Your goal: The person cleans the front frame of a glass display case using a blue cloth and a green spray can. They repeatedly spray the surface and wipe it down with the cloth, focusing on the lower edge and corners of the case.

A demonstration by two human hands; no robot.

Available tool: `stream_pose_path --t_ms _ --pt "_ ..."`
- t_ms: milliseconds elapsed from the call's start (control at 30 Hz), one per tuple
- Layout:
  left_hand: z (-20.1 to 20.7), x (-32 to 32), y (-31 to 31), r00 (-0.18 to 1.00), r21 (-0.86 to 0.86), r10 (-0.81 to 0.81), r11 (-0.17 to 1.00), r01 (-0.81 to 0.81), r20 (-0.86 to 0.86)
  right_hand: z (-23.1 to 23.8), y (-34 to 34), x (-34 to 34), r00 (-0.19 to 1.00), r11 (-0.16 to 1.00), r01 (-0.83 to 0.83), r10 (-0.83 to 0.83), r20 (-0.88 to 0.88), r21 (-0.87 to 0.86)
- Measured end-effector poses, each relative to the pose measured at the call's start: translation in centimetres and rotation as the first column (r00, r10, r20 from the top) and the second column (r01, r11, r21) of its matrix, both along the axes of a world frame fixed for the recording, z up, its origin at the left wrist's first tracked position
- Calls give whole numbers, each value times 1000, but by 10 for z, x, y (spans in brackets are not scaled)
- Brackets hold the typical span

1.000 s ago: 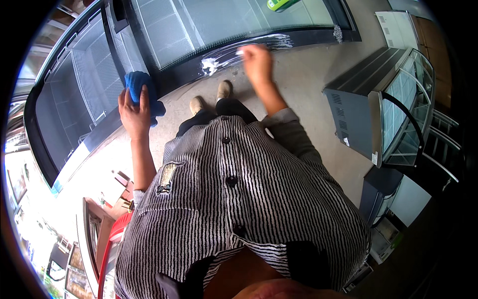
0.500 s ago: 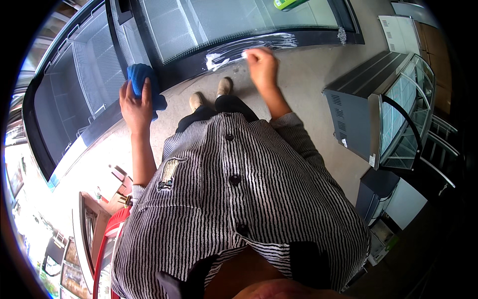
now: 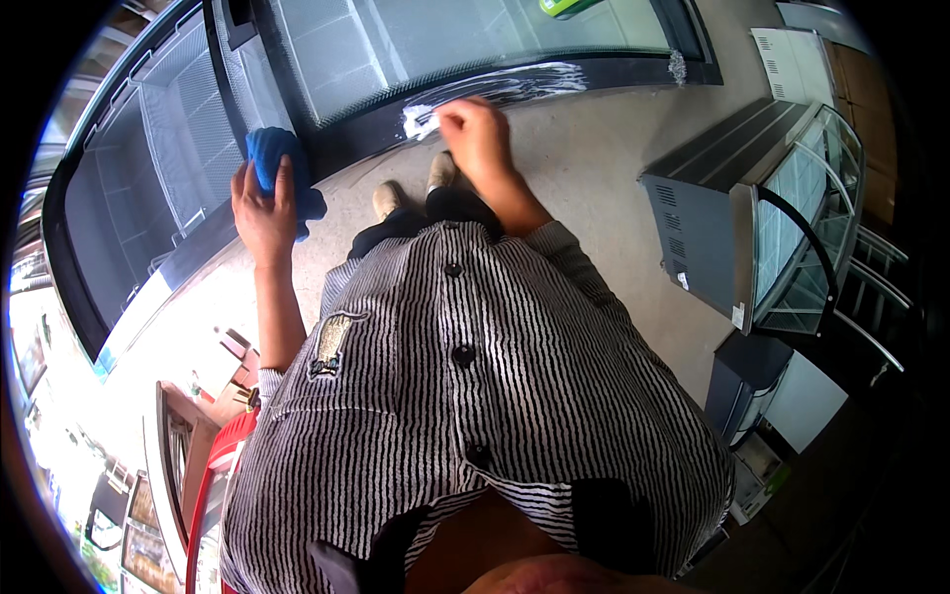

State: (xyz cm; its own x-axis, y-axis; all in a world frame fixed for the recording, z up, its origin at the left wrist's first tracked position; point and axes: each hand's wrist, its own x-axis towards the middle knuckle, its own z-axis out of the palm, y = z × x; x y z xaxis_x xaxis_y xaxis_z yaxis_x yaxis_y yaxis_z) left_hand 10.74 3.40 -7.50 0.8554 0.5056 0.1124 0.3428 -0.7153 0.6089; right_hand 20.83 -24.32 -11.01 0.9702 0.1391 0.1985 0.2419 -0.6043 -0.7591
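My left hand (image 3: 263, 213) is closed on a bunched blue cloth (image 3: 275, 163), resting against the dark frame of a glass-topped display chest (image 3: 336, 134). White creamy streaks (image 3: 524, 83) cover part of the chest's near dark rim. Over the left end of these streaks is my right hand (image 3: 477, 139), its fingers pinched together. A thick white patch (image 3: 420, 121) shows beside its fingertips; whatever the fingers hold is hidden. Farther right on the rim sits a silvery scrubber-like clump (image 3: 678, 67).
A green bottle (image 3: 566, 6) lies on the chest's glass at the top edge. To the right stands a grey display cabinet with curved glass (image 3: 757, 213). My shoes (image 3: 388, 200) are on the concrete floor close to the chest. Something red and curved (image 3: 223, 450) is at lower left.
My right hand has moved left along the rim, to the left end of the white streaks. My left hand and the blue cloth have barely shifted.
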Motion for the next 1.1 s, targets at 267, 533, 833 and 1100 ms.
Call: stream_pose_path --t_ms 267,533,833,1100 --pt "-1 0 1 1000 5 -3 1000 3 1 -9 6 -7 999 1000 12 -12 -46 -3" --pt "5 0 -5 1000 -8 -4 1000 4 -5 0 -30 9 986 997 74 -73 -148 6" --pt "6 -2 -5 1000 1 -5 1000 5 -3 -6 -41 19 961 984 180 -180 -211 -20" --pt "8 -2 -8 1000 -29 -3 1000 3 -6 -1 -42 10 968 987 158 -153 -199 11"
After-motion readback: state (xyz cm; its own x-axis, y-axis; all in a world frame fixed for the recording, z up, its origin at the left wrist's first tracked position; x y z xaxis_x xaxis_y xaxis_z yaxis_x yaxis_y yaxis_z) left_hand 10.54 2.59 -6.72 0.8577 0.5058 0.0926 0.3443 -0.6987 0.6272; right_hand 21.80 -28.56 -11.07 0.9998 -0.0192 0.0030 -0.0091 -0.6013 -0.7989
